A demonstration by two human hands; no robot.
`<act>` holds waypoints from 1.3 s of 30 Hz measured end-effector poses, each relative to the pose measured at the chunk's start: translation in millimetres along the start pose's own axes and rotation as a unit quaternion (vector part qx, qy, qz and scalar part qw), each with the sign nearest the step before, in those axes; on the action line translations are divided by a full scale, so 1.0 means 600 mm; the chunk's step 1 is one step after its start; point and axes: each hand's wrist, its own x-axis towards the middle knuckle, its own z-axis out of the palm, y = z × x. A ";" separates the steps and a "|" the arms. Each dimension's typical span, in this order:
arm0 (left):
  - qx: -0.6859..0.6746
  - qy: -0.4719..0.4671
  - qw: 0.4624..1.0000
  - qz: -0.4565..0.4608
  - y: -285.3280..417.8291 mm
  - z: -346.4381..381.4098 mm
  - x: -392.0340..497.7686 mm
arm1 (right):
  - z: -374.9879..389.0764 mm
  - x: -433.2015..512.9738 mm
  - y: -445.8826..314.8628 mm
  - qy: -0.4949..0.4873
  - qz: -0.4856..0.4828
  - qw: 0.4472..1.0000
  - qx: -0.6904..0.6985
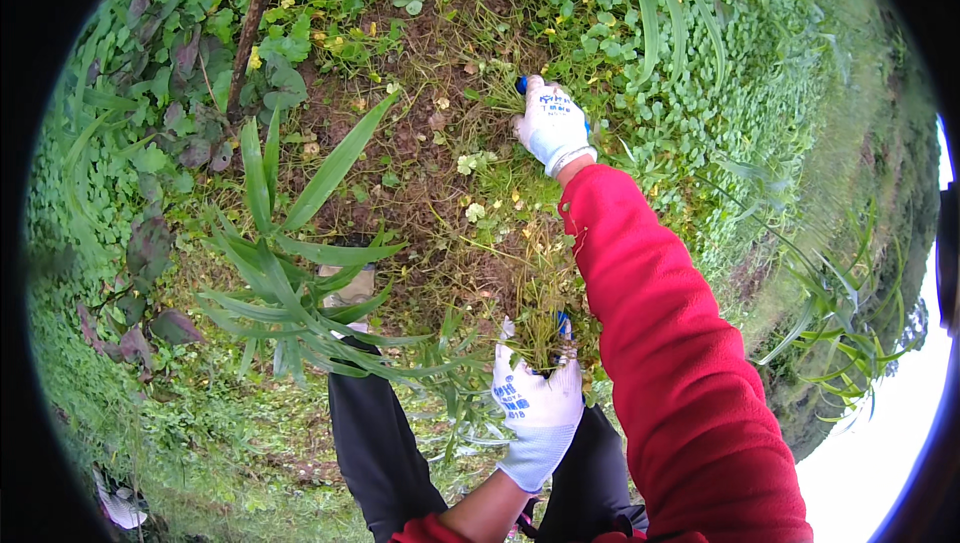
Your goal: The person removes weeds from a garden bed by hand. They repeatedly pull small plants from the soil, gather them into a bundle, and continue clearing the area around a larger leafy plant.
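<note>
My left hand (538, 400), in a white glove with blue printing, grips a bundle of pulled weeds (544, 318) with roots and stems between thumb and fingers, low in front of my knees. My right hand (553, 119), in a matching glove with a red sleeve behind it, reaches forward to the ground. Its fingers are curled down at a tuft of low weeds (499, 89); the glove hides the fingertips, and whether they hold the tuft is unclear. Bare brown soil (352, 145) with loose stems lies left of my right hand.
A broad-leaved green plant (277, 273) rises at the left, partly over my shoe (349, 286). A brown woody stem (255, 25) stands at the upper left. Dense round-leaved ground cover (675, 115) grows at the right, with long-leaved plants (847, 310) beyond. A patterned object (120, 505) lies at the lower left.
</note>
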 end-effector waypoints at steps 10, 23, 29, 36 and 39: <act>-0.136 0.046 0.986 -0.089 -0.013 0.024 0.002 | 0.101 0.070 0.053 0.001 0.179 0.919 0.352; 0.017 -0.012 0.998 0.063 -0.034 0.022 -0.003 | 0.036 -0.069 -0.009 -0.137 -0.190 0.961 0.146; 0.075 -0.038 0.995 0.059 -0.021 0.022 -0.007 | -0.003 -0.024 0.069 0.149 -0.082 0.985 0.003; -0.055 -0.010 0.995 -0.083 -0.014 0.037 -0.005 | -0.007 0.049 0.078 0.062 0.085 0.994 0.012; -0.014 0.003 0.999 -0.037 -0.017 0.037 -0.002 | -0.009 0.063 0.071 0.025 0.104 0.994 0.030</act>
